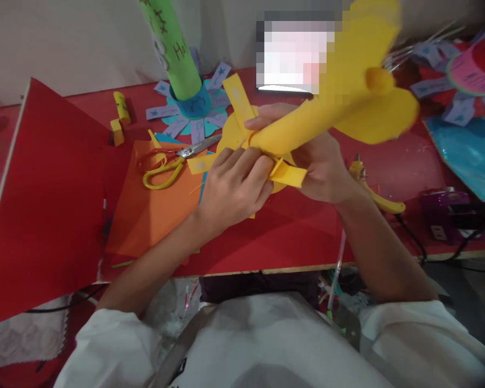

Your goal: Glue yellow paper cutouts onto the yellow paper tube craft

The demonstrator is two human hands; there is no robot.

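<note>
Both hands are on a yellow paper craft [303,126], a rolled tube joined to a round base with several strips sticking out and rounded yellow pieces at its far end. My left hand [240,180] has its fingers curled over the base, close to where the tube meets it. My right hand [319,161] wraps the tube and base from behind and beneath, its thumb hidden in part. One strip [289,173] juts out between the two hands. Left of the base lie scissors [165,166] with yellow and red handles, on orange paper [153,210].
A green paper tube [178,59] stands on a blue base with lettered strips at the back. A glue stick [122,108] lies left; a glue gun [374,191] and purple box [440,215] sit right. A red panel [52,199] rises on the left.
</note>
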